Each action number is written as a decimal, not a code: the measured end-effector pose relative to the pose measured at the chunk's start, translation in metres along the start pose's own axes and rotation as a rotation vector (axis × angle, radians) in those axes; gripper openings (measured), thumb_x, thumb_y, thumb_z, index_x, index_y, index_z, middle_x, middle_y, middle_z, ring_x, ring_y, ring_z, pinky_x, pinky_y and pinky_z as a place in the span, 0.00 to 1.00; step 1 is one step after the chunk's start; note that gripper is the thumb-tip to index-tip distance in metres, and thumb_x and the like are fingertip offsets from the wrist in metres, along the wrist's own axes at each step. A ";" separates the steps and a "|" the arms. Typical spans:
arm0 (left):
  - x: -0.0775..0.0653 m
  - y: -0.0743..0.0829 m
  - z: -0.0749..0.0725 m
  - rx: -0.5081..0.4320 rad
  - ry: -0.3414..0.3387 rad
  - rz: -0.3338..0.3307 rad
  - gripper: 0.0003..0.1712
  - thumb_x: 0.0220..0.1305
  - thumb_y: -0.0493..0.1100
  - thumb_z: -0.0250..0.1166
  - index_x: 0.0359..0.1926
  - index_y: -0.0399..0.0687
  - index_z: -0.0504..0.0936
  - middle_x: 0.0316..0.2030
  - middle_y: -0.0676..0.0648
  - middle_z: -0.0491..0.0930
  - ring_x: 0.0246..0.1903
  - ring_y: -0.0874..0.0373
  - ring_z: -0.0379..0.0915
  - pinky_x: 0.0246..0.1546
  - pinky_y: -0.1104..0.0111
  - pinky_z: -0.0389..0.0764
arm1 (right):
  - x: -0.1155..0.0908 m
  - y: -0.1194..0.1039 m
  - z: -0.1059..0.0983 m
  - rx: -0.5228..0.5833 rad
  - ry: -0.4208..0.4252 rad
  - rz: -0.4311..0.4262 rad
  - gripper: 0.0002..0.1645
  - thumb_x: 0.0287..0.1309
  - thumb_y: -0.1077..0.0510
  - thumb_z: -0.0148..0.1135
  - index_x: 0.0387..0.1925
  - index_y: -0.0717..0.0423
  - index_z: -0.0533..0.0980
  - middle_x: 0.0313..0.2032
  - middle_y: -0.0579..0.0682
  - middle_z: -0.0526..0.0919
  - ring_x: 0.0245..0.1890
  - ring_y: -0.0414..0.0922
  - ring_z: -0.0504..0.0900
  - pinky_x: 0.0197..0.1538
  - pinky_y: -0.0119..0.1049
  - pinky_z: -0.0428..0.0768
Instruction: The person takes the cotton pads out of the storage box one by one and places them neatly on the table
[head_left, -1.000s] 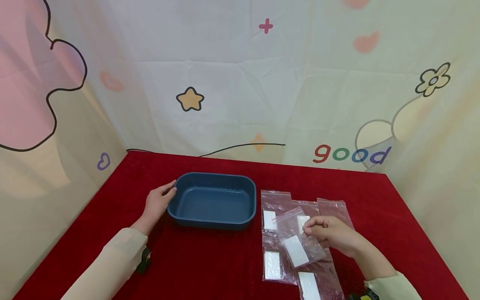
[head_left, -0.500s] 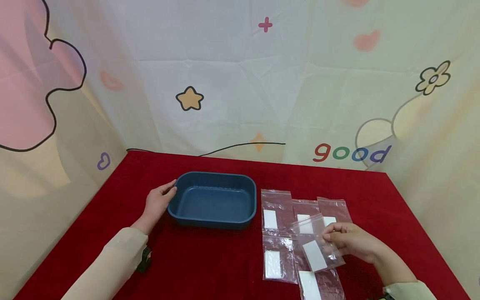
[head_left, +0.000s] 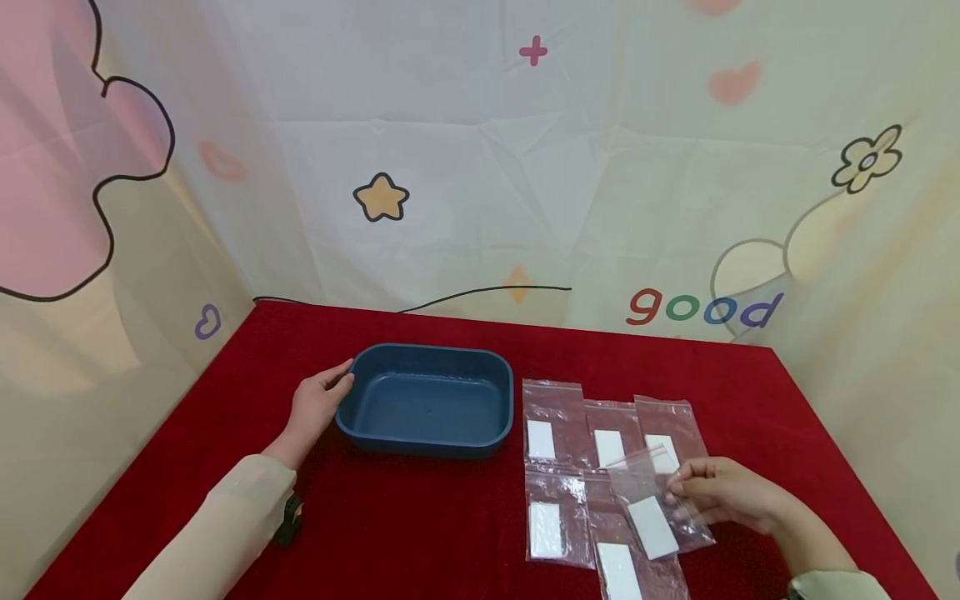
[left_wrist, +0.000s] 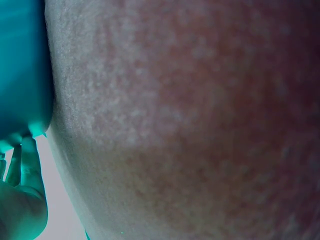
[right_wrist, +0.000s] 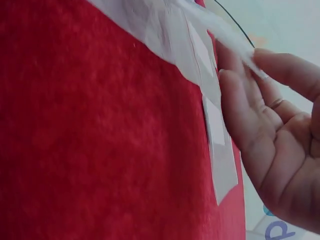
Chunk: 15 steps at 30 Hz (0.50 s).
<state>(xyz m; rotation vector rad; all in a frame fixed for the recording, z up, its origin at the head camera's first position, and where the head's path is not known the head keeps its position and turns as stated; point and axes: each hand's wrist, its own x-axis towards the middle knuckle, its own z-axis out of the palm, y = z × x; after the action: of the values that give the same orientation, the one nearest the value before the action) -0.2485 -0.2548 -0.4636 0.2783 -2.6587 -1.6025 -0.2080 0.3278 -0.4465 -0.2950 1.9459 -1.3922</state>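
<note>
In the head view my left hand (head_left: 313,408) holds the left rim of a dark blue rectangular basin (head_left: 423,443), thumb and fingers at its edge. The left wrist view shows fingers (left_wrist: 31,165) against the basin's wall (left_wrist: 25,70), which looks teal there. At the right, my right hand (head_left: 731,493) pinches the side of a clear zip-lock bag (head_left: 693,533) that has a white rectangular piece (head_left: 652,527) inside. The bag is tilted and overlaps other bags beneath it. In the right wrist view, thumb and forefinger (right_wrist: 285,70) meet at the bag's edge.
Several similar zip-lock bags with white pieces lie in rows right of the basin, among them a front-left bag (head_left: 577,533) and a back-right bag (head_left: 678,417). A red cloth (head_left: 397,533) covers the table. Printed curtains (head_left: 465,208) enclose the back and sides.
My right hand has moved right and slightly toward the front with the zip-lock bag, uncovering white pieces in the back bags. The left hand and basin have stayed put.
</note>
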 end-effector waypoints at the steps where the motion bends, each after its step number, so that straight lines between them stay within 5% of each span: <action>1: 0.000 0.000 0.000 -0.004 0.000 -0.002 0.29 0.80 0.47 0.53 0.76 0.45 0.65 0.77 0.38 0.63 0.77 0.41 0.59 0.73 0.48 0.70 | -0.001 0.001 -0.001 -0.013 0.007 0.003 0.11 0.76 0.58 0.52 0.41 0.53 0.81 0.38 0.41 0.85 0.37 0.37 0.86 0.43 0.35 0.89; 9: 0.002 -0.002 0.000 0.002 -0.004 -0.003 0.29 0.80 0.47 0.53 0.77 0.45 0.64 0.77 0.38 0.62 0.77 0.41 0.59 0.73 0.48 0.70 | -0.012 0.003 -0.006 -0.135 0.112 0.063 0.17 0.73 0.57 0.58 0.44 0.72 0.77 0.32 0.44 0.84 0.32 0.38 0.83 0.40 0.37 0.90; 15: 0.001 0.000 0.000 0.006 -0.001 -0.002 0.30 0.79 0.47 0.53 0.76 0.45 0.65 0.76 0.37 0.64 0.76 0.40 0.61 0.73 0.48 0.71 | -0.017 0.005 -0.010 -0.235 0.197 0.132 0.18 0.71 0.56 0.61 0.44 0.72 0.79 0.30 0.45 0.83 0.31 0.41 0.82 0.38 0.38 0.90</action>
<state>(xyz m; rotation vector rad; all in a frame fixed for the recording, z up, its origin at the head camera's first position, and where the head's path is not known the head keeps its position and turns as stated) -0.2489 -0.2552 -0.4639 0.2806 -2.6653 -1.5950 -0.2009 0.3469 -0.4423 -0.1386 2.2531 -1.1454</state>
